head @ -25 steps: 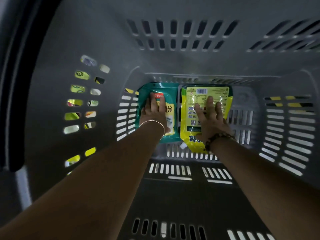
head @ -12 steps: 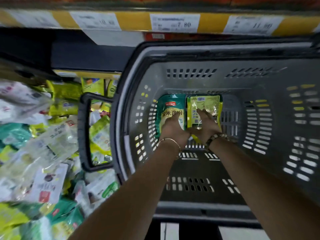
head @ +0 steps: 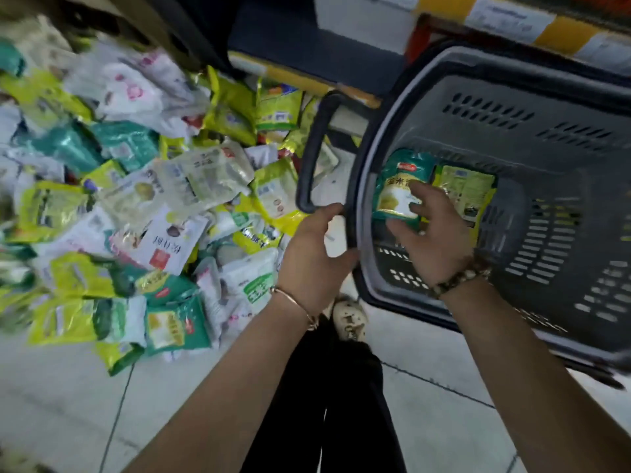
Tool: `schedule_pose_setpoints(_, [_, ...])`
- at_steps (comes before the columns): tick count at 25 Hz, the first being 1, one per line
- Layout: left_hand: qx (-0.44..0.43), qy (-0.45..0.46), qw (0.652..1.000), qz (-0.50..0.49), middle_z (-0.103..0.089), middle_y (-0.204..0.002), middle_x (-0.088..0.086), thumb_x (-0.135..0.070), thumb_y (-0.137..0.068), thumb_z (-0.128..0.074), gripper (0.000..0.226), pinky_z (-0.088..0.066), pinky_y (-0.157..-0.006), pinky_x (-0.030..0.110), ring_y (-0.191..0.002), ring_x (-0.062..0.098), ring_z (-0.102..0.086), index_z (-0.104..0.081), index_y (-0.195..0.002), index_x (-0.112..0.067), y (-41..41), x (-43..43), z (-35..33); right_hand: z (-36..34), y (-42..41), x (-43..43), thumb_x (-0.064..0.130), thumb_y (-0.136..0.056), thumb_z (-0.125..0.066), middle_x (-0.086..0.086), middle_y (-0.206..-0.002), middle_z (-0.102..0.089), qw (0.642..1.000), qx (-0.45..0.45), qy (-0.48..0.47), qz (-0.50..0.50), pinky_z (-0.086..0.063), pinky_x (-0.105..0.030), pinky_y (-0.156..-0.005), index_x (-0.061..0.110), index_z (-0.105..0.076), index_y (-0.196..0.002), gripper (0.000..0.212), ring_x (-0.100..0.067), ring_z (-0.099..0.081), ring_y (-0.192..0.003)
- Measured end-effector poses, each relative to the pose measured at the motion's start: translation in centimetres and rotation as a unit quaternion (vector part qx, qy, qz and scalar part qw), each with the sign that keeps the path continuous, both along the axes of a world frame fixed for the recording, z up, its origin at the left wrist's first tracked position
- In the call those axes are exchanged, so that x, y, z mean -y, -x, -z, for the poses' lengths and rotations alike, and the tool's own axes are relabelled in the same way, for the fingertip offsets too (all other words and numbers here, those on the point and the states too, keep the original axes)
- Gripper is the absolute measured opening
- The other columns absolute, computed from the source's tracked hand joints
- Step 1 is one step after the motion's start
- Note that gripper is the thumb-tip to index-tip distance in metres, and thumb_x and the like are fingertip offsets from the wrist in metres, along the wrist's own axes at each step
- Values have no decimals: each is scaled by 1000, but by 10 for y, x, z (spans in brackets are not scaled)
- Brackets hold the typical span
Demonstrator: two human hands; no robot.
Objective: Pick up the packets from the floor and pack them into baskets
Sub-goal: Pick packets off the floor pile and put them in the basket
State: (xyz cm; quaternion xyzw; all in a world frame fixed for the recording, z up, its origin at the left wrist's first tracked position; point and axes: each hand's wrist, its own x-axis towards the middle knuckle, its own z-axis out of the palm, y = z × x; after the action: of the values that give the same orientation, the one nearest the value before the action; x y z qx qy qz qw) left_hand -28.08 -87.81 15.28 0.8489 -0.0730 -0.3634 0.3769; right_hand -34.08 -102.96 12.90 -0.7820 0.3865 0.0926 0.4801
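Your left hand [head: 312, 257] and right hand [head: 432, 240], both spread and empty, flank the basket rim [head: 356, 186]; with two packets [head: 392, 196] inside, reach next to the floor pile [head: 153, 213].

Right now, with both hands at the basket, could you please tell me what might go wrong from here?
1. The pile of slick packets lies right beside the shoe; a step left could slip or crush some.
2. The handle hangs out over the pile's edge and might snag packets if the basket is moved.
3. The teal packet and yellow packet cover only one end; careless dropping could waste room.
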Motion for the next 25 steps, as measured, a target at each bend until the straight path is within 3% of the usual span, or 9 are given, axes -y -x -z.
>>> schedule_pose_setpoints(5, [-11, -43, 988, -147, -53, -124, -3, -6, -80, -69, 56, -37, -82, 10, -104, 7, -53, -49, -131, -15, 15, -98, 9, -34, -8, -89, 14, -84, -68, 2, -117, -55, 988, 74, -2, -132, -43, -27, -88, 13, -52, -128, 47, -5, -50, -102])
schedule_pose_setpoints(7, [-29, -55, 977, -203, -55, -121, 0, -3, -80, -68, 52, -43, -88, 18, -104, 11, -56, -50, -128, -11, 24, -136, 23, -24, -5, -125, 12, -84, -66, -2, -119, -56, 978, 67, -34, -194, -43, -28, -88, 12, -54, -125, 42, -9, -53, -104])
schedule_pose_setpoints(9, [-63, -74, 967, -237, -55, -124, 3, -2, -80, -68, 52, -44, -93, 30, -110, 20, -54, -50, -128, -8, 34, -165, 45, -1, -1, -152, 14, -86, -64, -1, -125, -55, 972, 16, -67, -226, -40, -23, -88, 14, -54, -125, 40, -12, -54, -110])
schedule_pose_setpoints(12, [-113, -102, 950, -272, -55, -124, 4, -3, -80, -69, 53, -42, -90, 28, -112, 22, -53, -49, -129, -8, 48, -210, 95, 58, -3, -183, 16, -89, -61, -2, -129, -55, 964, -87, -107, -227, -38, -20, -86, 15, -51, -128, 40, -16, -55, -113])
schedule_pose_setpoints(17, [-163, -184, 942, -229, -56, -127, 7, -15, -80, -70, 56, -40, -92, 26, -114, 21, -54, -48, -131, -16, 63, -256, 193, 178, -10, -208, 20, -89, -62, -9, -129, -56, 946, -230, -98, -207, -42, -30, -93, 12, -49, -130, 43, -25, -54, -115])
schedule_pose_setpoints(21, [-164, -207, 934, -239, -54, -131, 6, -21, -81, -69, 57, -37, -93, 23, -118, 21, -52, -47, -133, -16, 69, -270, 274, 281, 1, -220, 28, -88, -63, -13, -132, -53, 911, -340, -108, -205, -43, -35, -98, 11, -48, -131, 48, -30, -51, -119])
schedule_pose_setpoints(23, [-147, -228, 930, -248, -53, -133, 8, -26, -81, -70, 59, -37, -96, 26, -121, 23, -50, -46, -134, -15, 75, -272, 315, 328, 15, -228, 32, -86, -64, -15, -128, -55, 897, -375, -160, -171, -46, -41, -97, 12, -49, -130, 51, -32, -54, -116])
schedule_pose_setpoints(25, [-127, -254, 926, -250, -53, -131, 10, -36, -78, -71, 64, -41, -98, 35, -120, 27, -49, -46, -133, -15, 79, -271, 350, 358, 24, -240, 33, -83, -67, -14, -114, -62, 887, -383, -221, -134, -50, -42, -92, 14, -58, -114, 38, -31, -61, -104])
